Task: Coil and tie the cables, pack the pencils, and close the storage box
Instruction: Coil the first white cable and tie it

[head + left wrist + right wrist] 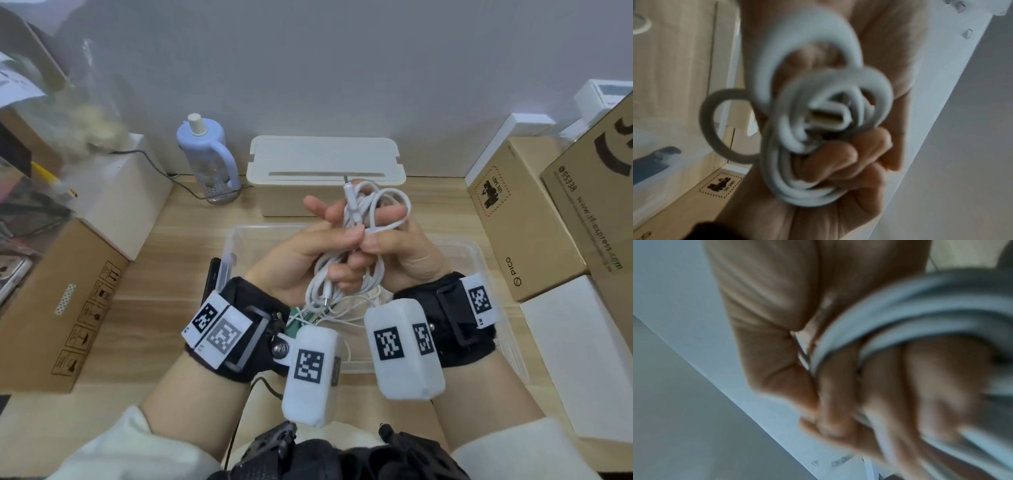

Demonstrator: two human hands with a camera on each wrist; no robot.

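white cable (363, 219) bunched in loose loops, plug end up; left hand (301, 260) and right hand (400, 246) both grasping it.

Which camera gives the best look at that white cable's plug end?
The left wrist view: the white cable fills it, plug end facing the lens. The head view shows the whole bundle, small. The right wrist view shows only blurred strands.

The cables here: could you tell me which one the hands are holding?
The thick white cable, bunched in loops between the left hand and right hand. The thinner white cables lie loose in the clear box below.
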